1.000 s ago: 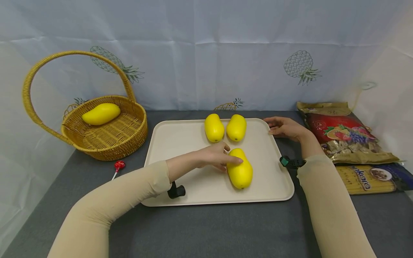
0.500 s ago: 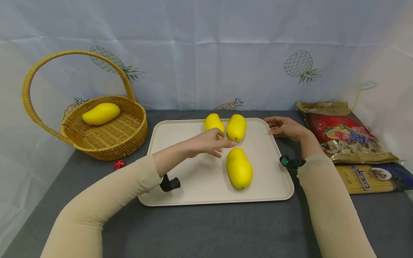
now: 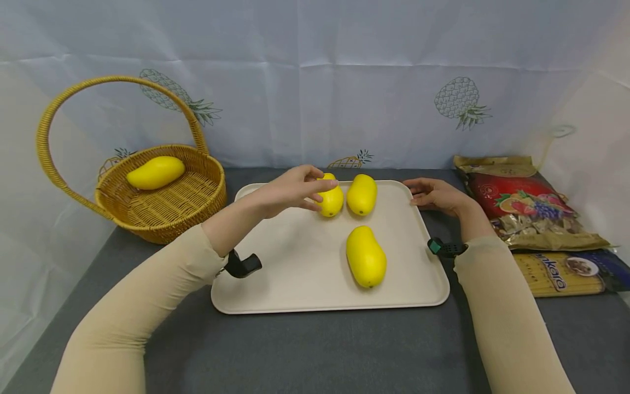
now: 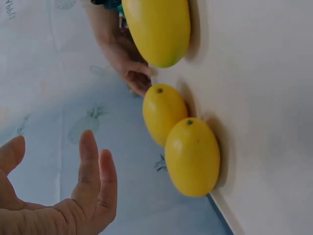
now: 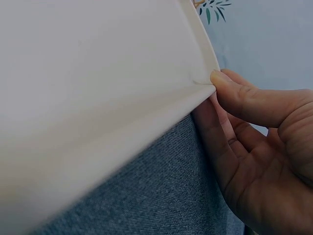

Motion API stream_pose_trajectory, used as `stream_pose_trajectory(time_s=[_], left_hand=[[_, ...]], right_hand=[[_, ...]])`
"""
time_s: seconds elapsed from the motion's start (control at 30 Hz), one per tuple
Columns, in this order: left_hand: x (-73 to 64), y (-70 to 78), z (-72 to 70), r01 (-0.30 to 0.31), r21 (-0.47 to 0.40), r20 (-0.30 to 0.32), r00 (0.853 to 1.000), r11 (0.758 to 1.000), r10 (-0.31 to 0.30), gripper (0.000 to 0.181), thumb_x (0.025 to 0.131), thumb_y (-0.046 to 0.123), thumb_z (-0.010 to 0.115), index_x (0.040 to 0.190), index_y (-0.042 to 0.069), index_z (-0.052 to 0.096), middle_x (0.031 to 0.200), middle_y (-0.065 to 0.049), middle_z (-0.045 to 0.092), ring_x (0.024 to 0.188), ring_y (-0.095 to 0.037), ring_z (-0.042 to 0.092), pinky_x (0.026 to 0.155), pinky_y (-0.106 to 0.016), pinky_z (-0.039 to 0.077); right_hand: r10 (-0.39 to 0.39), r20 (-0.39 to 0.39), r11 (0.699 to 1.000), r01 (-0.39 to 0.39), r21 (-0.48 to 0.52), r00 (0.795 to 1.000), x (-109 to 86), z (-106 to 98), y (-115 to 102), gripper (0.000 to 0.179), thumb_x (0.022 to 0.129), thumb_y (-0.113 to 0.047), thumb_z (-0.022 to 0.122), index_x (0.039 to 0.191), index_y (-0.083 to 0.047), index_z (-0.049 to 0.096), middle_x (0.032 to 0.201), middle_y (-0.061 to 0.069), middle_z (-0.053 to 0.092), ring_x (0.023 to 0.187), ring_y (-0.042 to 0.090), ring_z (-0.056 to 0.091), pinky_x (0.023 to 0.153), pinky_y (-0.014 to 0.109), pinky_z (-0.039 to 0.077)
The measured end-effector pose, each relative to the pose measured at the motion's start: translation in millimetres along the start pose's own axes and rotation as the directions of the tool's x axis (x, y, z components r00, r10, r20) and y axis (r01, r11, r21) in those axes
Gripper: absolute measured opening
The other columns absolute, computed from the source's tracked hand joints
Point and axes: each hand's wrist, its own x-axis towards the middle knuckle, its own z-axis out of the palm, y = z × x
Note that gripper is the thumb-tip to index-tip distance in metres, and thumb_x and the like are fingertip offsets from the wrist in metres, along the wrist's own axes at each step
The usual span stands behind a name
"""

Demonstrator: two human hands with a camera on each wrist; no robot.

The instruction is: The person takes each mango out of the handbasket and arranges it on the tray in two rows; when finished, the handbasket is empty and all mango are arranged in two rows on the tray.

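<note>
On a grey bench (image 3: 295, 350), a cream tray (image 3: 295, 273) bears three yellow mangoes (image 3: 366, 257). The left hand (image 3: 294, 190), fingers spread wide, hangs near the back left mango (image 3: 333, 203), apart from it; the right hand (image 3: 435, 195) pinches the tray's back right corner.

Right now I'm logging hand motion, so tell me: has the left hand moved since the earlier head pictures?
Yes. Against the tray, the left hand has moved farther back and leftward, from the near mango toward the back-left mango.

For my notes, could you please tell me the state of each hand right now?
Left hand: open, holding nothing.
Right hand: closed, pinching a corner of the tray.
</note>
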Motion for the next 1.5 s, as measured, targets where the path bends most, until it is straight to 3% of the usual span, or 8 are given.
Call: stream_pose_trajectory(time_s=[0.23,0.47,0.7,0.93,1.1,1.3,1.4,1.5], left_hand=[[-9.7,4.9,-30.9,-0.024,-0.045,-0.093,0.995,0.999,0.020,0.066,0.101,0.037,0.055,0.151,0.005,0.027,0.152,-0.013,0.038,0.130,-0.031,0.051,0.105,-0.040,0.054],[-15.0,-6.3,-67.2,-0.033,-0.068,-0.201,0.979,0.997,0.018,0.068,0.102,0.039,0.052,0.154,0.005,0.025,0.154,-0.018,0.034,0.129,-0.032,0.051,0.110,-0.041,0.050],[-27.2,-14.1,-97.9,-0.035,-0.083,-0.285,0.959,0.996,0.010,0.071,0.101,0.044,0.050,0.154,0.005,0.025,0.155,-0.019,0.031,0.119,-0.022,0.056,0.095,-0.020,0.056],[-38.2,-18.0,-125.5,-0.051,-0.163,-0.351,0.936,0.985,-0.010,0.079,0.098,0.046,0.053,0.156,0.006,0.019,0.133,-0.007,0.040,0.108,-0.011,0.059,0.095,-0.019,0.056],[-43.9,-22.4,-149.9,-0.063,-0.312,-0.365,0.929,0.948,-0.058,0.084,0.096,0.045,0.057,0.159,0.015,0.012,0.155,-0.009,0.027,0.120,-0.016,0.051,0.085,-0.014,0.057],[-51.1,-34.2,-181.3,-0.098,-0.454,-0.411,0.905,0.886,-0.111,0.090,0.092,0.044,0.063,0.160,0.018,0.010,0.148,0.000,0.035,0.110,-0.013,0.055,0.081,-0.015,0.059],[-54.4,-42.0,-195.7,-0.093,-0.500,-0.427,0.891,0.861,-0.152,0.088,0.093,0.044,0.061,0.160,0.020,0.008,0.164,0.001,0.016,0.114,-0.012,0.052,0.081,-0.014,0.058],[-57.7,-51.3,-208.8,-0.082,-0.545,-0.432,0.880,0.834,-0.196,0.087,0.095,0.044,0.059,0.159,0.025,0.005,0.168,0.003,-0.003,0.126,-0.010,0.046,0.081,-0.013,0.058]], right_hand=[[0.005,-0.001,1.000,-0.005,-0.017,1.000,-0.1,-1,2,0.067,0.096,-0.015,0.064,0.154,-0.007,0.030,0.125,0.004,0.046,0.103,0.009,0.052,0.088,0.012,0.055],[-0.004,0.000,1.000,0.004,-0.006,1.000,1.1,-2,3,0.069,0.095,-0.015,0.065,0.154,-0.005,0.030,0.121,0.003,0.047,0.100,0.008,0.054,0.087,0.013,0.056],[-0.001,-0.005,1.000,0.001,-0.008,1.000,0.5,-1,2,0.068,0.095,-0.015,0.065,0.154,-0.005,0.030,0.121,0.002,0.048,0.100,0.007,0.054,0.087,0.012,0.056],[-0.013,0.005,1.000,0.013,-0.018,1.000,-1.2,0,0,0.068,0.096,-0.015,0.064,0.154,-0.005,0.029,0.125,0.007,0.046,0.100,0.007,0.054,0.086,0.012,0.055],[-0.014,0.005,1.000,0.014,-0.017,1.000,-0.9,0,1,0.069,0.096,-0.016,0.064,0.154,-0.004,0.029,0.122,0.003,0.047,0.101,0.007,0.053,0.086,0.012,0.055],[-0.010,0.007,1.000,0.010,-0.011,1.000,0.0,-2,3,0.069,0.096,-0.015,0.064,0.154,-0.004,0.029,0.122,0.003,0.047,0.100,0.007,0.053,0.086,0.012,0.055],[-0.002,0.008,1.000,0.002,-0.012,1.000,0.6,-2,2,0.068,0.096,-0.014,0.064,0.154,-0.006,0.029,0.124,0.005,0.046,0.100,0.007,0.053,0.087,0.012,0.055],[0.001,0.010,1.000,-0.001,-0.015,1.000,1.3,-2,1,0.067,0.097,-0.013,0.063,0.155,-0.007,0.029,0.127,0.007,0.045,0.100,0.007,0.053,0.087,0.012,0.055]])
